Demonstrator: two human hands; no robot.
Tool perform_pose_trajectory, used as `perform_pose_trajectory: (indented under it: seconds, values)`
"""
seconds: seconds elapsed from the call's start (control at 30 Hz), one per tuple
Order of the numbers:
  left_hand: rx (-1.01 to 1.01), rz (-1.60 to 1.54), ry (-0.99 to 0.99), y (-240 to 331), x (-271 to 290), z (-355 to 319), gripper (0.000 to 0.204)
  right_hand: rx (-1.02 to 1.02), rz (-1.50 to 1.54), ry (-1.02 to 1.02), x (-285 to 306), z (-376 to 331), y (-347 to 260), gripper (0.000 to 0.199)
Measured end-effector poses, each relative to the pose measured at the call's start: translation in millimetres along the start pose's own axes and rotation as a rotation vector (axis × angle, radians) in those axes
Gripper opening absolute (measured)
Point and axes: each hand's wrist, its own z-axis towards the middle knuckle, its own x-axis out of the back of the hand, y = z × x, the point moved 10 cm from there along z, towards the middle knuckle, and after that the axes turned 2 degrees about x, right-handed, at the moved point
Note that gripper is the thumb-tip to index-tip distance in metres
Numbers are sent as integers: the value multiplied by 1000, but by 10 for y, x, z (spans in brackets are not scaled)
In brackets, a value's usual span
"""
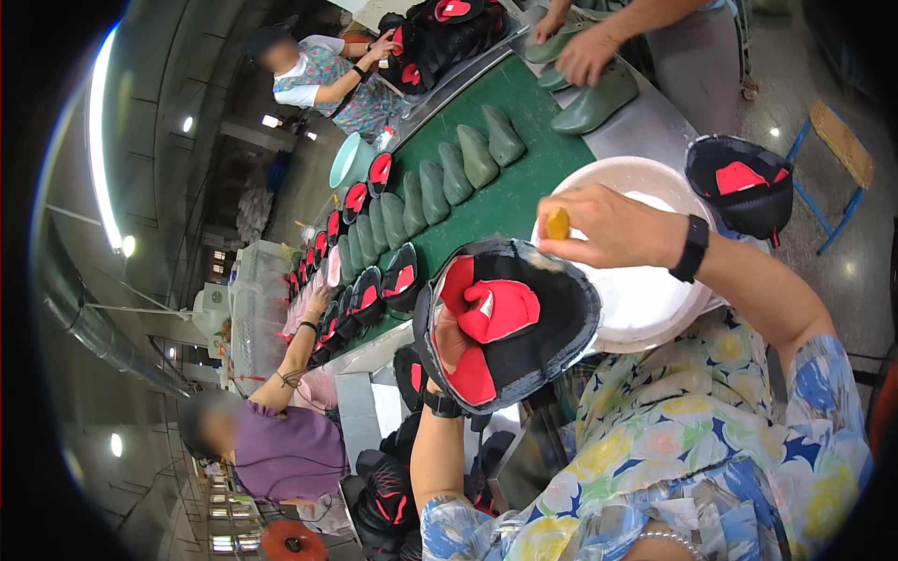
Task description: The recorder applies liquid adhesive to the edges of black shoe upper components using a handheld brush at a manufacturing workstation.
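- Right now your left hand (456, 341) is pushed up inside a black and red shoe upper (505, 323). The hand fills it from below and holds it up in front of you, its opening facing you.
- Your right hand (613, 227) is closed tight on a small yellow brush handle (557, 223). The tip sits at the far rim of the shoe upper; you cannot tell if it touches.
- Just behind that hand, to the right of the shoe, is a big white bowl (655, 299). It looks like it holds white paste.
- Another black and red upper (741, 187) rests to the right of the bowl, near the table edge.
- On the green belt (510, 201), farther away and to the left, stand rows of grey-green shoe forms (468, 159). Some of them already wear red and black uppers (374, 280).
- More dark uppers (388, 491) are piled low near your left elbow, so it looks like plenty are left to do.
- The one in your hand seems to be in the middle of its brushing step, not done yet.
- Other people's hands (585, 51) work on forms at the far end, and another person's arm (299, 351) reaches the belt on the left.
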Motion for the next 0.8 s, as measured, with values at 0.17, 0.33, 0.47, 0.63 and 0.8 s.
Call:
perform_pose_trajectory:
  seconds: [0.17, 0.33, 0.47, 0.63, 0.8]
  values:
    - [-87, -272, 153, -124, 567, 129, 49, -75, -35, 184, 276, -228, 26, 16]
    - [-220, -483, 511, -715, 1769, 445, 52, -398, 5, 241, 382, -713, 225, 15]
    - [-364, -478, 654, -1098, 2483, 1022, 52, -548, -67, 166, 289, -1002, 271, 14]
    - [161, 1021, 1019, -1227, 3420, 1107, 53, -762, -69, 168, 208, -1275, 406, 12]
    - [-179, 1148, 930, -566, 3056, 1052, 41, -874, 61, 203, 88, -1293, 563, 5]
